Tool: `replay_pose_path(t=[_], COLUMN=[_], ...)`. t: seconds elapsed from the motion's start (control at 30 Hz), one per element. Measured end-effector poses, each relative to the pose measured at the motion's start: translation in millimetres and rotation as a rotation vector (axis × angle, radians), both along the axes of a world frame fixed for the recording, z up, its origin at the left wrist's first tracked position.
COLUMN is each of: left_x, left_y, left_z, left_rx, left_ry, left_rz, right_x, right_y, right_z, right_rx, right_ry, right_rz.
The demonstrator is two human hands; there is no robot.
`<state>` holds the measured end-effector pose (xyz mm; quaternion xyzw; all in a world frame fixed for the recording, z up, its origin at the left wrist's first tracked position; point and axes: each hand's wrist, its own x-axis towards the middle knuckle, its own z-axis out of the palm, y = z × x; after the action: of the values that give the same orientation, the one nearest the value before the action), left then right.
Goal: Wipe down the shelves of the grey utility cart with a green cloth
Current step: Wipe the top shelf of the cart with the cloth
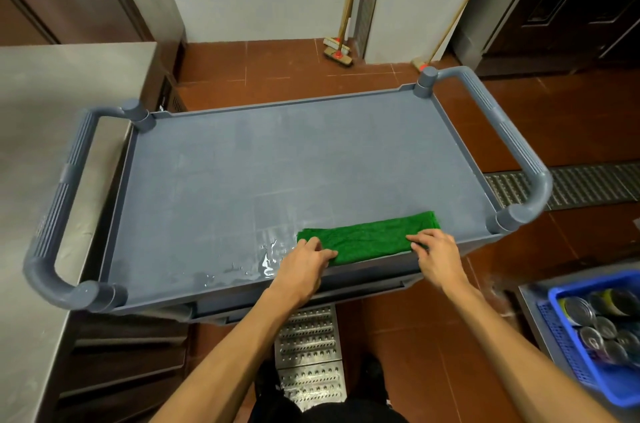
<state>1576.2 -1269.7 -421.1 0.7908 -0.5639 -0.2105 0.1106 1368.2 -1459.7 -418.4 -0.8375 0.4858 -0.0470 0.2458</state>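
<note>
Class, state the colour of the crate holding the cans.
The crate is blue, clearest in the head view.

- One grey utility cart (311, 163) is standing in view.
- Two looped handles are flanking it: a left handle (59, 201) and a right handle (509, 142).
- Four round corner posts (426, 82) are rising from its top shelf.
- One green cloth (367, 237) is lying on that shelf.
- Two hands are showing: a left hand (304, 263) and a right hand (438, 254).
- Two brooms are leaning at the wall: a near broom (337, 54) and a far broom (417, 62).
- Two perforated drain grates are lying in the floor: a right grate (585, 185) and a lower grate (308, 346).
- One blue basket (557, 339) is holding cans (576, 310); at least five tops are showing, but the full count cannot be told.
- One stainless steel counter (41, 111) is standing at the left.
</note>
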Motion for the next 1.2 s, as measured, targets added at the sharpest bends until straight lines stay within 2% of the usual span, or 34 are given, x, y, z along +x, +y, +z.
replay_pose_path(t=[1.2], left_x=[62.3], left_y=[91.4], left_z=[1.4], left_rx=[-0.009], left_ry=[0.08], left_rz=[0.136], right_x=[66.5], right_y=[80.9], right_z=[-12.6], right_rx=[-0.026], right_ry=[-0.056], right_rz=[0.015])
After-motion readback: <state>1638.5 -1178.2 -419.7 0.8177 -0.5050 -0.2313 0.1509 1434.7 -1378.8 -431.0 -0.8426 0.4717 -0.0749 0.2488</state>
